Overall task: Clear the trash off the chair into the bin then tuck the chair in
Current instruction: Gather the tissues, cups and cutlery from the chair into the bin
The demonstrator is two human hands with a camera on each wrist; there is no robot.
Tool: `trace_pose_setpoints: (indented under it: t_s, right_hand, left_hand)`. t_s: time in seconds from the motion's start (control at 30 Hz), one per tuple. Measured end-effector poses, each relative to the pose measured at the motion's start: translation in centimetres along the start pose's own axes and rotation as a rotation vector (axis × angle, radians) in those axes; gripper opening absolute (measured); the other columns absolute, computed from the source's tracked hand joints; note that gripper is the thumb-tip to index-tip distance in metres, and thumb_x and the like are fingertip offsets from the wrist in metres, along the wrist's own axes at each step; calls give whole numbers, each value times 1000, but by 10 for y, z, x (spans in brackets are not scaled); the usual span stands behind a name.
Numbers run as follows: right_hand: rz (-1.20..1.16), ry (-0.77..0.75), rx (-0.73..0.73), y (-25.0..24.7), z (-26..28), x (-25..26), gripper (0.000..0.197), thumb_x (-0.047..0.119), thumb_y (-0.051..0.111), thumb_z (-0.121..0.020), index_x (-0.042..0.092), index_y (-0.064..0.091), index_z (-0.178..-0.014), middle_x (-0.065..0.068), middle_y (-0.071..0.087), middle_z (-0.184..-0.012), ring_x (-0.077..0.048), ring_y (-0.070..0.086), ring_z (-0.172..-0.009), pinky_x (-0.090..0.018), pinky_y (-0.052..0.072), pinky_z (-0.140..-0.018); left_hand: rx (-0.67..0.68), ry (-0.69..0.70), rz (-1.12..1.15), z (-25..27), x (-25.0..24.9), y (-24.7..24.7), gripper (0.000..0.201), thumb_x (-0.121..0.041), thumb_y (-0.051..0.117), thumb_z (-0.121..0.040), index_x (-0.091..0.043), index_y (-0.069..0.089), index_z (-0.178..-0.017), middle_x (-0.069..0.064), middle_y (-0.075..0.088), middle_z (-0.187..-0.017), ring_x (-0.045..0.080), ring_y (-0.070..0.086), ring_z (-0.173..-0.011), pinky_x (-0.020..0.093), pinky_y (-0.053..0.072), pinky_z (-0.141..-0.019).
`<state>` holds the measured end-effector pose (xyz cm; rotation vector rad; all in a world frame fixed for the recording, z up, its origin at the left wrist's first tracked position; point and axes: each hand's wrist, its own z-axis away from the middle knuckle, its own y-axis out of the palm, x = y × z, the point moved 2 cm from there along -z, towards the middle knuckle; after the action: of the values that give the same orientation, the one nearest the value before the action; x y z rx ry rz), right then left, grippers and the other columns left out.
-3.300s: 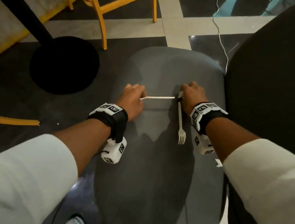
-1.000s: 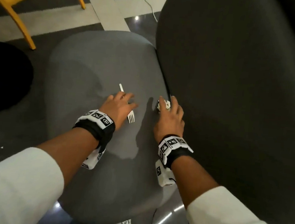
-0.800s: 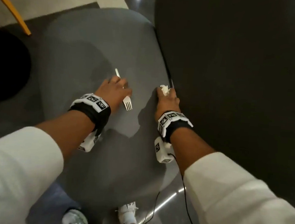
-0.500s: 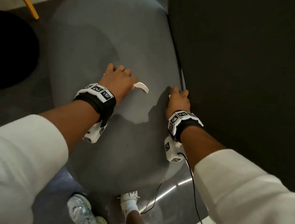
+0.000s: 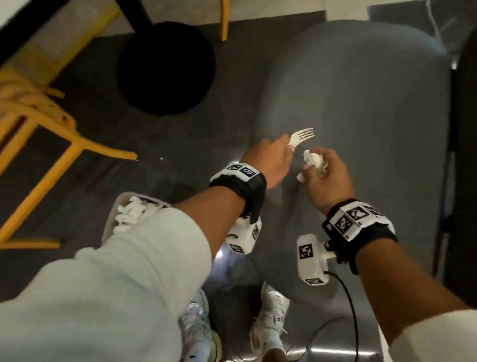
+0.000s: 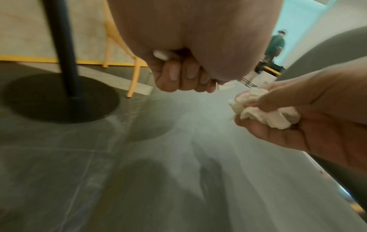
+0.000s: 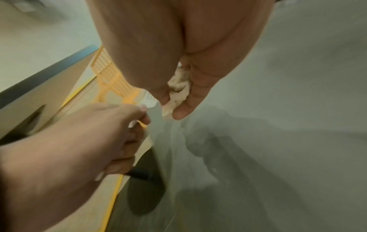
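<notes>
A person stands over a grey chair [image 5: 353, 84], both hands raised just above its seat. The left hand [image 5: 267, 161] has its grip curled round a white plastic fork [image 5: 300, 135], tines pointing to one o'clock. The right hand [image 5: 327, 178], just beside it, pinches a crumpled tissue [image 5: 314, 161]. The seat looks bare of trash, so the carrying step seems in hand. The bin [image 5: 120, 214], already holding white scraps, sits at seven o'clock on the floor; both hands probably need to swing there and let go.
</notes>
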<state>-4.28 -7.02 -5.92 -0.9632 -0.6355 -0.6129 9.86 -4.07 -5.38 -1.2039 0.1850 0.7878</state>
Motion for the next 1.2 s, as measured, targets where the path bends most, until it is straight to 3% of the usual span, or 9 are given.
trace_pose_setpoints:
  t_s: [0.13,0.27,0.4,0.53,0.63,0.83,1.0,1.13,1.2]
  right_hand:
    - [-64,44,189,110,33,32,43,30,67,-82,22,47,-119,-3,65,-109,-25,68,-98,-46,56,-92]
    - [-6,163,454,232,58,18,55,54,68,-56,25,64,-103,0,76,-95,-23,75,-88,-48,62,-83]
    - [153,169,606,305,107,27,50,45,63,-71,13,68,-110,-10,75,-105,-29,73,-99,-43,60,-88]
    - [213,206,628,341,140,34,44,32,65,-84,11,68,-122,-12,73,-117,-31,70,-110,-42,56,-96]
    - [268,215,639,359,146,34,45,28,63,-93,10,61,-134,-12,65,-133,-33,62,-123,-38,50,-104]
    - [316,204,649,383,140,27,43,28,62,-94,11,60,-134,-11,67,-130,-33,63,-121,-42,52,-103]
    - [98,271,699,401,135,5,77,36,69,-90,18,27,-152,-4,57,-140,-28,58,-127,-49,49,-107]
    - [185,280,791,397,133,-13,49,22,63,-89,12,49,-135,-9,64,-119,-35,64,-119,-49,53,-103]
    - [211,253,814,384,137,-14,36,17,61,-92,4,61,-125,-9,64,-103,-33,69,-102,-41,58,-93]
  left_hand:
    - [0,-247,134,48,98,-23,22,-25,45,-92,-11,62,-94,22,68,-104,42,62,-97,39,47,-76]
    - [26,-477,147,105,209,-30,21,-22,51,-85,-10,68,-87,19,71,-100,41,65,-96,38,50,-76]
    - [51,-641,106,168,302,-32,26,-34,50,-75,-17,68,-82,8,73,-104,33,67,-96,38,55,-88]
    - [66,-725,68,207,359,-28,27,-17,55,-88,-13,70,-110,10,68,-120,33,63,-109,35,51,-91]
    - [81,-768,88,220,384,-22,26,-16,55,-88,-12,70,-109,11,69,-117,32,65,-106,34,53,-87]
    - [99,-776,165,222,404,-2,19,-16,55,-86,-10,71,-94,12,71,-104,32,66,-92,37,56,-79]
    - [73,-757,250,216,412,10,31,-26,50,-91,-12,61,-117,9,66,-118,32,61,-105,37,50,-85]
    - [49,-726,330,216,410,17,44,-19,47,-89,-15,51,-132,10,57,-135,35,54,-120,37,44,-97]
    - [43,-711,351,220,405,18,51,-16,47,-92,-17,44,-143,9,51,-145,32,48,-130,34,38,-104]
